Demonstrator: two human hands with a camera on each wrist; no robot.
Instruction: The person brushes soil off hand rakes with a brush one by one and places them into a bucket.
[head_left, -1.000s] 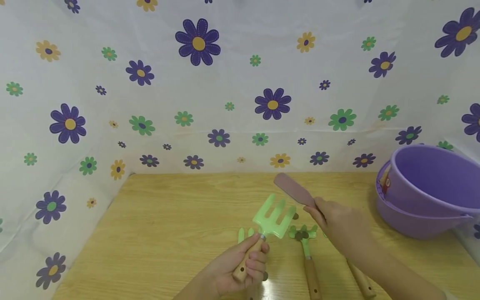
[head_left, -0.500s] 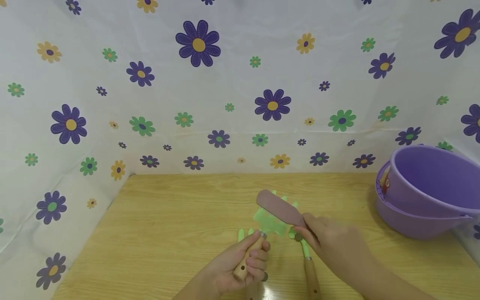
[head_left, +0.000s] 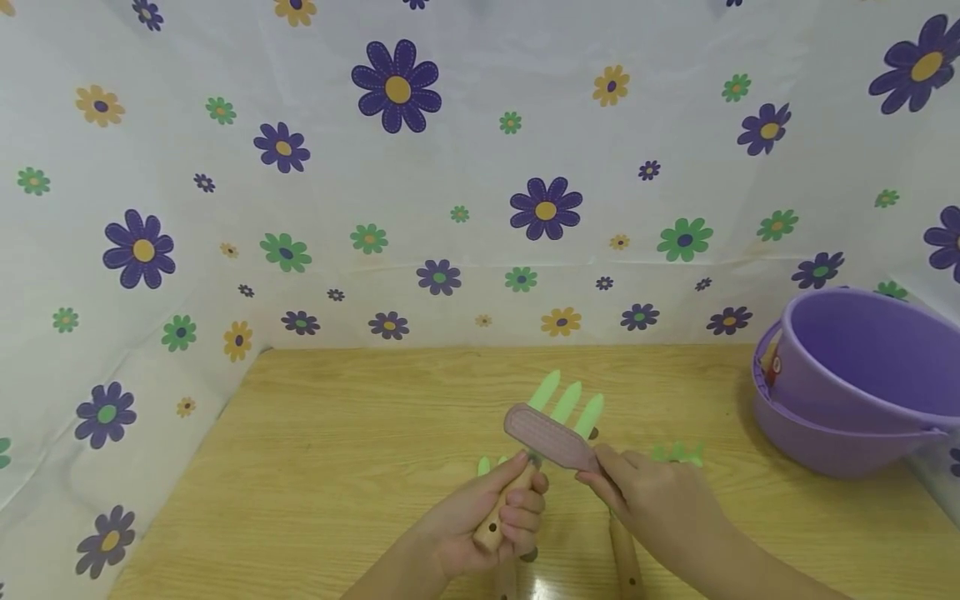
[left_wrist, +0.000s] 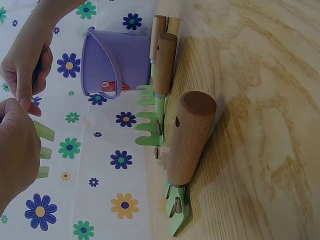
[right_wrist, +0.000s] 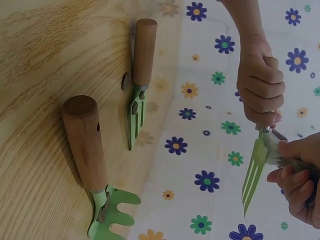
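In the head view my left hand [head_left: 513, 521] grips the wooden handle of a green garden hand fork [head_left: 546, 390], its three tines pointing up and away. My right hand [head_left: 660, 500] holds a mauve flat-backed brush [head_left: 551, 437] by its handle. The brush lies across the base of the tines and hides the fork's neck. Pale bristles [right_wrist: 274, 150] show against the fork's head in the right wrist view. Below the hands, a second green fork [right_wrist: 145, 52] and a small green rake [right_wrist: 85, 145], both wooden-handled, lie on the table.
A purple bucket [head_left: 855, 450] stands at the right of the wooden table [head_left: 337, 433]. Another green tool head [head_left: 678, 454] shows beyond my right hand. Small dark round pieces, one of them a disc [right_wrist: 125, 81], lie among the tools. A flowered cloth [head_left: 457, 150] rises behind.
The brush has come left and down from beside the fork onto its head, then slid a little towards the handle. The fork has tilted slightly in my left hand.
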